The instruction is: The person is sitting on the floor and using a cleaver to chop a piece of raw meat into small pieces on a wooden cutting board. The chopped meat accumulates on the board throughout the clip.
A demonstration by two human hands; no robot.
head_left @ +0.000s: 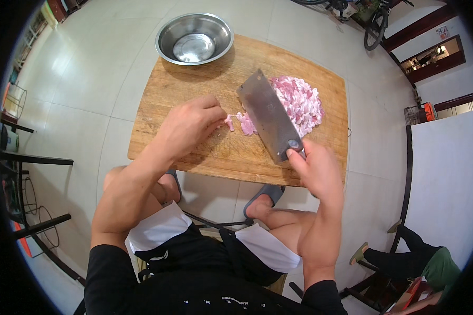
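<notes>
My right hand (pixel 318 165) is closed around the handle of a broad cleaver (pixel 270 115), its blade slanting up and to the left over the wooden cutting board (pixel 157 131). Right of the blade lies a heap of chopped pink raw meat (pixel 302 105), partly hidden behind it. A few small meat slices (pixel 245 124) rest at the blade's left side. Next to them, my left hand (pixel 194 123) has its fingers pinched on a small piece of raw meat (pixel 228 123); the fingertips are partly hidden.
A steel bowl (pixel 194 39) stands at the board's far left corner, with only its shiny bottom showing inside. Below the near edge are my slippered feet (pixel 263 200). Dark metal frames (pixel 37 157) stand at left. Another person (pixel 431 262) sits at lower right, near a white-topped table (pixel 446 173).
</notes>
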